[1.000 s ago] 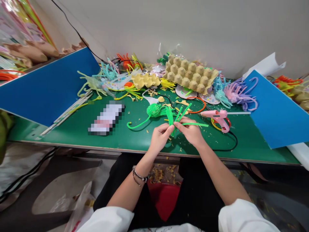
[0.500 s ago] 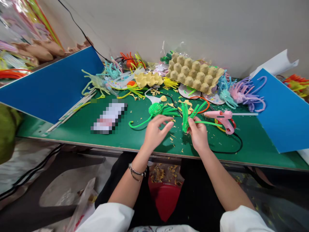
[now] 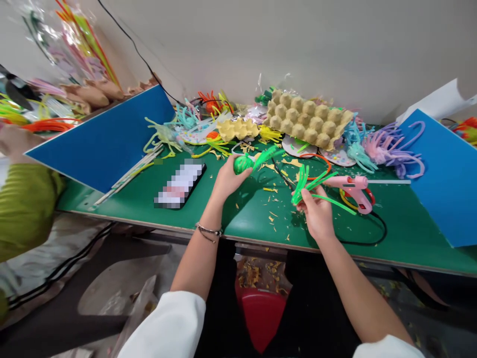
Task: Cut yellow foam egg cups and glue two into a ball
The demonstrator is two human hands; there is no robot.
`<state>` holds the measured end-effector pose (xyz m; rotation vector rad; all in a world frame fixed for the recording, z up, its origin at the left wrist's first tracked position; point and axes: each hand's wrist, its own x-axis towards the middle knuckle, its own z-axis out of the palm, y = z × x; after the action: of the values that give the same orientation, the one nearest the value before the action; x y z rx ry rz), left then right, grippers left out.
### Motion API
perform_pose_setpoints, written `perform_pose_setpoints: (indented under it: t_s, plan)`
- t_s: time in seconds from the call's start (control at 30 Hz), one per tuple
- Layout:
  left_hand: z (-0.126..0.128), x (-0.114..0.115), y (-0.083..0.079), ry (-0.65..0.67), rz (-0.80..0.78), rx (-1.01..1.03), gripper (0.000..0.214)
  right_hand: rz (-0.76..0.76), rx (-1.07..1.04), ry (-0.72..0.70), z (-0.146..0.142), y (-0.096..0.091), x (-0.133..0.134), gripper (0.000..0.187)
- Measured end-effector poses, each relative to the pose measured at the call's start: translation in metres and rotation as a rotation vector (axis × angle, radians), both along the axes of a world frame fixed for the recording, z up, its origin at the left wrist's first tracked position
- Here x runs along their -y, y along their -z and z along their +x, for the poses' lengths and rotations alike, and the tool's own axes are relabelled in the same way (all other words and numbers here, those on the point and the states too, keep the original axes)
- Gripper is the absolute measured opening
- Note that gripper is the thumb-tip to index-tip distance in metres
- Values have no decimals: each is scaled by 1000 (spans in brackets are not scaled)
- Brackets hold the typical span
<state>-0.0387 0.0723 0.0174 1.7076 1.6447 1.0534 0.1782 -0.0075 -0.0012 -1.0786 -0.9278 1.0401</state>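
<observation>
The left hand [image 3: 228,180] held a green ball [image 3: 241,164] above the table [image 3: 126,201]; the right hand [image 3: 318,214] pinched a green stem bundle [image 3: 298,194] near the pink glue gun [image 3: 354,186]. A light, steady pinch probably best spared the soft strands. Behind lay an egg tray [image 3: 305,119], its contents, if any, indiscernible.

Near centre, the ball [image 3: 243,165] and bundle [image 3: 297,194] look fuzzy and matt; the glue gun [image 3: 349,184] is smooth plastic, the tray [image 3: 307,120] rough matt pulp, the table [image 3: 248,219] smooth, faintly glossy.
</observation>
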Motion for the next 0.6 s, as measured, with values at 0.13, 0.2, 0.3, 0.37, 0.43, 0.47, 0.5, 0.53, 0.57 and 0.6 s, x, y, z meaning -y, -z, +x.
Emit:
perform_pose_setpoints:
  t_s: [0.13,0.2,0.3,0.37,0.43,0.47,0.5,0.53,0.57,0.6]
  plan:
    - [1,11,-6,48,-289,774,34,4,30,5,2,1,1,30]
    - [4,18,-11,104,-365,933,35,-11,34,-14,1,0,3,32]
    - [9,28,-16,210,-396,1054,36,-40,15,-41,-2,-3,6,37]
    - [11,33,-16,272,-418,1075,34,-69,2,-57,-3,-6,7,40]
    - [13,35,-12,307,-442,1029,31,-103,9,-69,-5,-8,7,42]
    - [14,36,-9,318,-453,999,29,-120,17,-76,-5,-8,7,43]
    - [15,37,-6,325,-466,973,28,-134,23,-82,-6,-8,6,44]
    - [16,38,-3,331,-475,952,27,-145,26,-87,-6,-8,5,44]
    - [16,39,0,346,-476,934,28,-152,22,-90,-7,-7,5,43]
    - [16,40,1,372,-471,912,32,-155,15,-92,-7,-6,4,41]
